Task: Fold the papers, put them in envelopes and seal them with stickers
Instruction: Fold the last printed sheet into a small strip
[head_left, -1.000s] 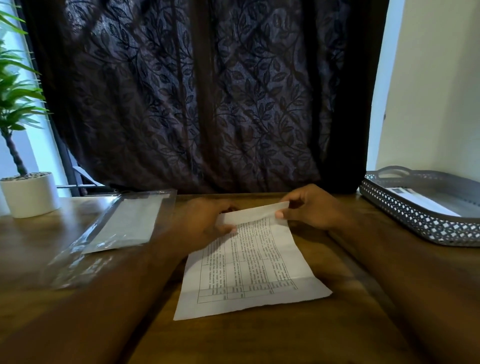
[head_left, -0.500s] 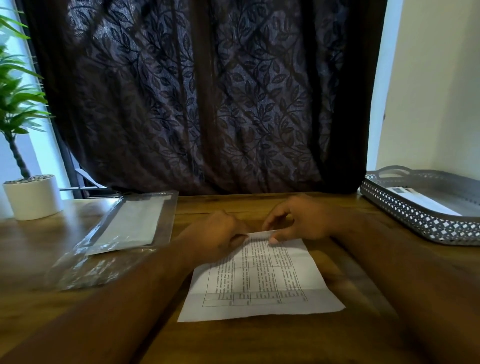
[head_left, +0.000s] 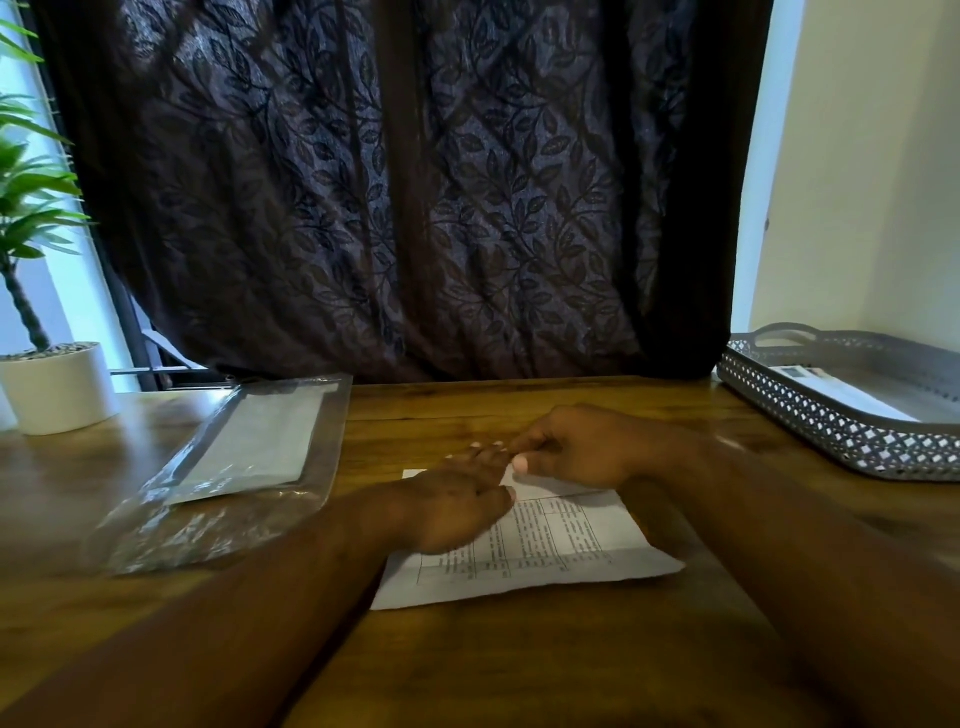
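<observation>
A white printed paper (head_left: 563, 540) with a table on it lies on the wooden table (head_left: 519, 665) in front of me. Its far edge is folded over toward me into a narrow flap. My left hand (head_left: 457, 512) lies flat across the left part of the sheet, straight fingers pressing along the fold. My right hand (head_left: 582, 447) sits at the far edge, thumb and forefinger pinching the flap just beside my left fingertips. A clear plastic bag of white envelopes (head_left: 249, 441) lies to the left. I see no stickers.
A grey perforated tray (head_left: 831, 431) with a handle stands at the right, holding a white envelope (head_left: 847, 397). A potted plant in a white pot (head_left: 57, 389) stands at the far left. A dark patterned curtain hangs behind the table.
The raised far edge of the paper has come down onto the sheet. My left hand has gone from gripping the edge to lying flat on the fold.
</observation>
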